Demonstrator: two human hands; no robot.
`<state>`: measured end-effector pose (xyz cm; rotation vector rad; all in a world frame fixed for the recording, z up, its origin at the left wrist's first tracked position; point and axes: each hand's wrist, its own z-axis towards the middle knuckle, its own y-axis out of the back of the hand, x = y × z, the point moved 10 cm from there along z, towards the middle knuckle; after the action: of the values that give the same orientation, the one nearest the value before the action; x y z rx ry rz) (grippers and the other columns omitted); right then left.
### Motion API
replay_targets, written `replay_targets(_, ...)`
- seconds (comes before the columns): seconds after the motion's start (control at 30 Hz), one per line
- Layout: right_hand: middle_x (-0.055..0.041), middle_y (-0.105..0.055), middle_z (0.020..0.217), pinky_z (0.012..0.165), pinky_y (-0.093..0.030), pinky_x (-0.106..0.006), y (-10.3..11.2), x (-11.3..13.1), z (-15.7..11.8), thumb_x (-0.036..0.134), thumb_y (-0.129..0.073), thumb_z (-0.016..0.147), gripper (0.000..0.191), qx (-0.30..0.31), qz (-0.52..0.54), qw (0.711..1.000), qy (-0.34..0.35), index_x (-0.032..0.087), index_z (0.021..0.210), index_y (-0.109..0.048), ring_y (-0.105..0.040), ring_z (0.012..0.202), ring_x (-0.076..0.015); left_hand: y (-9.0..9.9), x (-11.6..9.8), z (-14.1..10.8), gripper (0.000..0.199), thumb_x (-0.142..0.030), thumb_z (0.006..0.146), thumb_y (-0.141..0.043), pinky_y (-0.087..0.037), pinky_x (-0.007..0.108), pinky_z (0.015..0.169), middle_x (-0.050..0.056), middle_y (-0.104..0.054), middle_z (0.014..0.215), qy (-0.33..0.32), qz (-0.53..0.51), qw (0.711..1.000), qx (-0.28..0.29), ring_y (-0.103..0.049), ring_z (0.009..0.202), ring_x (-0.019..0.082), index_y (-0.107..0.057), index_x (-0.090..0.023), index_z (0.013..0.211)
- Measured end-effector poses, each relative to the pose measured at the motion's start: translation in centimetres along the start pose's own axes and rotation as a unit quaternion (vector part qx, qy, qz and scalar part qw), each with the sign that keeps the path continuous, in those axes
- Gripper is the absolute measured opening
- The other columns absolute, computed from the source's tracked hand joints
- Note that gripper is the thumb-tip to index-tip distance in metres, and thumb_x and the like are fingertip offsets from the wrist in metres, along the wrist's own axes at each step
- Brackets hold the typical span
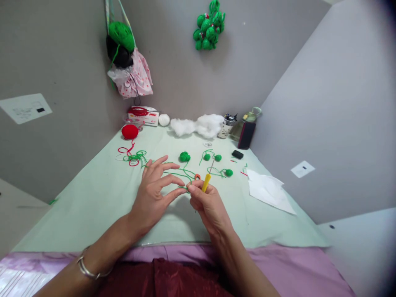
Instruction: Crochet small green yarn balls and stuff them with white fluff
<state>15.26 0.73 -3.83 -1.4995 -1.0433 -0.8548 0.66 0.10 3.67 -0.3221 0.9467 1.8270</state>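
My right hand (206, 202) keeps a crochet hook (206, 182) with a yellow handle, its metal shaft pointing up and away. The same hand's thumb and index finger pinch a bit of green yarn (187, 176). My left hand (154, 189) meets it from the left, thumb and index fingertip closing on the yarn while the other fingers spread. A small orange ring (197, 176) shows at my right index finger. Strands run back to a small green yarn ball (185, 156) and a loose green tangle (135, 157). The worked loops are mostly hidden by my fingertips.
Small green balls (228, 173) lie beyond my right hand. Farther back are a red yarn ball (130, 131), white stuffing (210, 126), a pen cup (227, 128) and a phone (246, 135). White paper (269, 189) lies right. Walls enclose the table (102, 181).
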Motion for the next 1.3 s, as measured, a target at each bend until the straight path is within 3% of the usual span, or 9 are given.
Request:
replay_targets(0.43, 0.0098, -0.034, 0.049, 0.051, -0.014, -0.027, 0.2, 1.0, -0.6, 0.041, -0.087, 0.066, 0.030, -0.031, -0.049, 0.997, 0.054, 0.017, 0.072, -0.070, -0.022, 0.049, -0.0058, -0.4, -0.8, -0.2, 0.012, -0.019, 0.092, -0.067, -0.025, 0.070, 0.119, 0.007, -0.075, 0.122, 0.009, -0.019, 1.000, 0.001, -0.051, 0.141, 0.032, -0.071, -0.024, 0.083)
replay_targets(0.67, 0.0118, -0.028, 0.049, 0.050, -0.011, -0.027, 0.0, 0.1, -0.3, 0.041, -0.089, 0.063, 0.035, -0.018, 0.026, 0.999, 0.011, 0.017, 0.069, -0.065, -0.016, 0.047, -0.0043, -1.1, -0.2, -0.4, 0.010, -0.021, 0.092, -0.069, -0.023, 0.070, 0.120, 0.008, -0.075, 0.124, 0.024, -0.030, 0.999, 0.021, -0.050, 0.142, 0.033, -0.075, -0.025, 0.086)
replay_targets(0.93, 0.0116, -0.030, 0.050, 0.049, -0.011, -0.026, 0.0, -0.2, -0.3, 0.040, -0.091, 0.062, 0.035, -0.019, 0.054, 0.998, 0.011, 0.017, 0.070, -0.066, -0.016, 0.047, -0.0041, -1.6, 1.4, -0.6, 0.011, -0.031, 0.092, -0.070, -0.017, 0.066, 0.126, 0.006, -0.075, 0.128, 0.119, -0.137, 0.983, 0.042, -0.049, 0.144, 0.031, -0.079, -0.027, 0.086)
replay_targets(1.1, 0.0117, -0.030, 0.050, 0.048, -0.011, -0.026, -0.3, 0.0, -0.5, 0.042, -0.091, 0.062, 0.036, -0.017, 0.052, 0.998, 0.014, 0.018, 0.071, -0.066, -0.016, 0.046, -0.0037, -2.5, 2.4, -0.9, 0.007, -0.030, 0.087, -0.074, -0.029, 0.063, 0.123, 0.005, -0.075, 0.129, 0.190, -0.213, 0.956, 0.063, -0.047, 0.145, 0.030, -0.079, -0.028, 0.083)
replay_targets(1.3, 0.0118, -0.029, 0.049, 0.049, -0.011, -0.026, -0.3, 0.0, -0.5, 0.045, -0.090, 0.063, 0.038, -0.019, 0.038, 0.999, 0.023, 0.017, 0.071, -0.066, -0.017, 0.046, -0.0041, -2.4, 2.3, -1.0, 0.007, -0.031, 0.086, -0.074, -0.026, 0.064, 0.124, 0.006, -0.075, 0.128, 0.186, -0.200, 0.960, 0.060, -0.045, 0.146, 0.031, -0.078, -0.027, 0.081)
